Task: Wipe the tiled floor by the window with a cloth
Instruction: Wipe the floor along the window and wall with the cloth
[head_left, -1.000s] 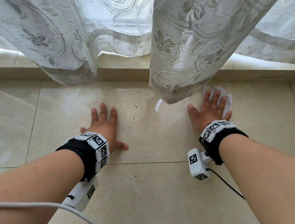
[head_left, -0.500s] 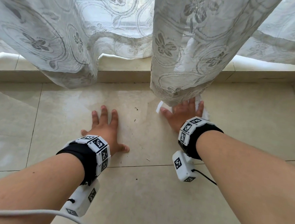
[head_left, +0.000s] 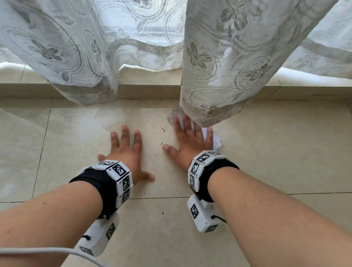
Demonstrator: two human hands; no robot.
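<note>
— Cloth (head_left: 217, 141) wiping, then: where would your advice start?

— Nearest first. The left hand (head_left: 125, 151), lower centre of the frame, lies flat on the tiled floor (head_left: 278, 149) with fingers spread and holds nothing. It looks like a brace, so I'd let it carry the body's weight and leave the other arm free to sweep.

— And the cloth itself?

— Just beyond, at the centre of the frame, pinned to the tile under the right hand (head_left: 188, 144). That hand has its fingers straight and a little fanned, pressing down. White cloth shows past the little finger and beyond the fingertips; the rest is hidden under the palm.

— What makes the stroke good?

— Even pressure through the whole palm, I'd judge, so the cloth slides with the hand rather than bunching. Dark specks of grit (head_left: 162, 129) lie between the two hands, just left of the cloth; overlapping strokes toward them should gather them.

— Any risk further back?

— The lace curtain (head_left: 220, 83) hangs over the fingertips, its hem touching them. It may get dragged under the cloth, so lift it aside before working up to the raised ledge (head_left: 149, 90) below the window.
</note>
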